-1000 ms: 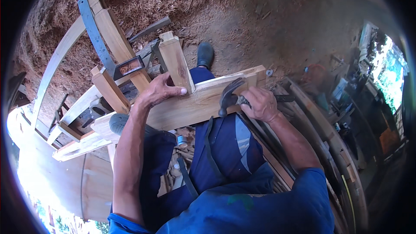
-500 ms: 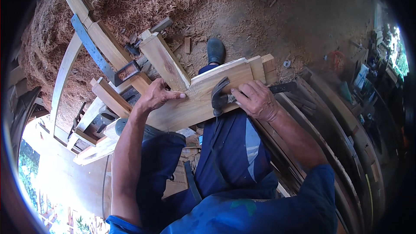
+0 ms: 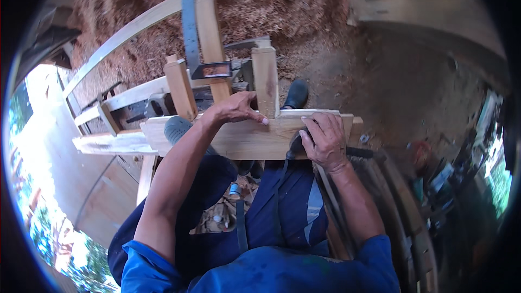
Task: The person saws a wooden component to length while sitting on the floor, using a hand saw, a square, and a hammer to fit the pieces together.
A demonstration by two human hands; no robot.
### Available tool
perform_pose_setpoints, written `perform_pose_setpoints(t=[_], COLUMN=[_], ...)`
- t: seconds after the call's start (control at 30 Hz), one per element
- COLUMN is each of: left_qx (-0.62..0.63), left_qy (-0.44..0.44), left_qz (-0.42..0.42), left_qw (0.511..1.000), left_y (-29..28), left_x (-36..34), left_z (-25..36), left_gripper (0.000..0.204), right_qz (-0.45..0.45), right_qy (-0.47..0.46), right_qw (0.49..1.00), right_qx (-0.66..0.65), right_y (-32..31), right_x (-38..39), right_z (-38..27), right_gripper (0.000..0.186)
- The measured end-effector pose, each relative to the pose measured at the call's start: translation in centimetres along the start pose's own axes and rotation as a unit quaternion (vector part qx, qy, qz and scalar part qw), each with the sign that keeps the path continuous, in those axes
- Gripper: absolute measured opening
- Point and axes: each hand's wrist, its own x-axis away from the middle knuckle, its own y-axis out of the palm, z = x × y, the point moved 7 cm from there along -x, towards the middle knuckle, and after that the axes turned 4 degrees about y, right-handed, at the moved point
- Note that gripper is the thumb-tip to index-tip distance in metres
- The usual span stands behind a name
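Right hand (image 3: 325,140) grips a hammer (image 3: 296,146); left hand (image 3: 236,108), at a tenoned post (image 3: 266,78), holds unclearly (fingers partly hidden). The plank (image 3: 244,142) over the right leg (image 3: 287,192) looks stiff, hefty, best held by its edges.

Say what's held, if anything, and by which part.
Right hand: hammer, by the handle near its head. Left hand: at the base of the upright timber; grip can't be told.

Reddish shavings (image 3: 271,0) heap the brown floor (image 3: 393,87); daylight (image 3: 43,92) glares left.
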Motion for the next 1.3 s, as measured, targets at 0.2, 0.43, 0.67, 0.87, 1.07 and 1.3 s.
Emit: perform_pose_setpoints(t=[0.2,0.43,0.67,0.87,1.07,1.3], left_qx=[-0.085,-0.141,-0.103,-0.119,-0.078,0.044], left_qy=[0.053,0.038,0.026,0.009,0.031,0.059], left_qz=[0.117,0.141,0.158,0.156,0.175,0.121], left_qw=[0.988,0.979,0.982,0.98,0.981,0.99], left_y=[-7.5,-6.3,0.8,1.1,0.3,-0.7], left_x=[5.9,8.2,5.0,4.3,2.8,1.1], left_z=[3.2,-0.7,-1.2,-0.8,-2.6,-1.2], left_gripper=[0.062,0.04,0.046,0.05,0.082,0.082], right_qz=[-0.145,-0.17,-0.163,-0.194,-0.189,-0.025], right_qy=[0.037,-0.038,-0.039,-0.006,-0.004,0.051], right_qw=[0.987,0.983,0.986,0.981,0.981,0.998], right_qx=[0.058,0.065,0.013,-0.013,-0.029,-0.009], right_y=[6.6,6.7,5.2,6.5,5.8,0.4], right_x=[-3.1,-4.2,-4.9,-4.7,-4.5,-2.1], right_z=[-1.7,-3.1,-3.4,-1.5,-2.0,0.6], right_gripper=[0.031,0.015,0.015,0.022,0.027,0.032])
